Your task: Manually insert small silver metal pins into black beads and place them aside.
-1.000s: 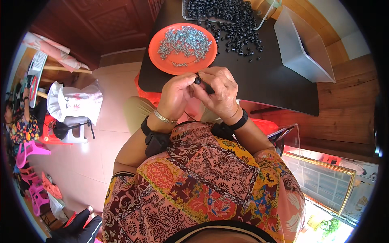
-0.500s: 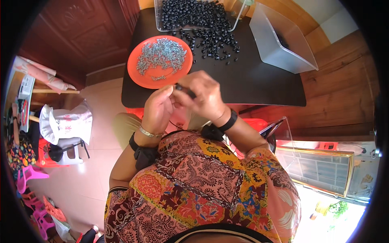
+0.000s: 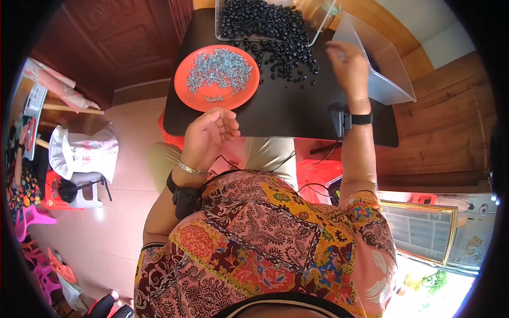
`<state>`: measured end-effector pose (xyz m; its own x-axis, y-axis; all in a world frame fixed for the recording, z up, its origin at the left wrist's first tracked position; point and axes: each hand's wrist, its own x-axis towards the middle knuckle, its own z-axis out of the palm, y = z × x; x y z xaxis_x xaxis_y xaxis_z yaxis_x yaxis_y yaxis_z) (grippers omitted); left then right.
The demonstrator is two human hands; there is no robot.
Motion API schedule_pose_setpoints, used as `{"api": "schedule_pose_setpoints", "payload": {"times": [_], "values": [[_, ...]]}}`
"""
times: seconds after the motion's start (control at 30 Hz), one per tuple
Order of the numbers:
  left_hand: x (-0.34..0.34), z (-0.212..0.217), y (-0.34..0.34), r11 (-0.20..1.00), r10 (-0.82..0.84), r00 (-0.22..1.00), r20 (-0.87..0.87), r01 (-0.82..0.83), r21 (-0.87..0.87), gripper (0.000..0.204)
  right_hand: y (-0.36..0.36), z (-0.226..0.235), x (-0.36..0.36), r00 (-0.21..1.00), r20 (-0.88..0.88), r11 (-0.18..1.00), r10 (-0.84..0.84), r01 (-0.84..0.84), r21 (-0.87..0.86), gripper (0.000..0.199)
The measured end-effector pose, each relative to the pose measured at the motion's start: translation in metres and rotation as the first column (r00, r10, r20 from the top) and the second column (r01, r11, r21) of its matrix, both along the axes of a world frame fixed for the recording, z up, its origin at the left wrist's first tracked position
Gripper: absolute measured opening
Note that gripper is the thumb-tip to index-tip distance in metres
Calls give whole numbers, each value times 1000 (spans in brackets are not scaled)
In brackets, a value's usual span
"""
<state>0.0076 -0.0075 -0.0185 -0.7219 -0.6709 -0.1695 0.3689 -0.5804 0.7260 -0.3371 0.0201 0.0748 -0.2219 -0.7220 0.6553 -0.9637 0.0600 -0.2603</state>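
Right hand point(image 3: 347, 66) reaches toward clear bin point(image 3: 389, 69), fingers loosely curled; contents not discernible. Left hand point(image 3: 209, 135) half open, empty, near plate point(image 3: 185, 93) edge. Screws point(image 3: 217, 71) heaped on plate; black beads point(image 3: 275, 32) beyond plate, many loose on surface point(image 3: 286, 106). Judging by piles, much work left.

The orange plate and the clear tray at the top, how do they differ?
The orange plate is round, opaque and shallow, holding small silvery metal pieces. The clear tray is straight-sided and see-through, holding black beads, some spilled out onto the table. Both sit on the dark table ahead of the hands.
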Motion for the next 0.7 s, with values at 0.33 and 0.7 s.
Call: {"api": "schedule_pose_setpoints", "payload": {"times": [0.33, 0.7], "values": [[4, -1, 1, 1000, 11, 1000, 21, -12, 27, 30, -16, -67, -13, 983, -139, 875, 121, -40, 482, 23], [-7, 8, 3, 999, -33, 998, 46, 33, 4, 29, 8, -34, 86, 685, 582, 793, 438, -599, 110, 20]]}}
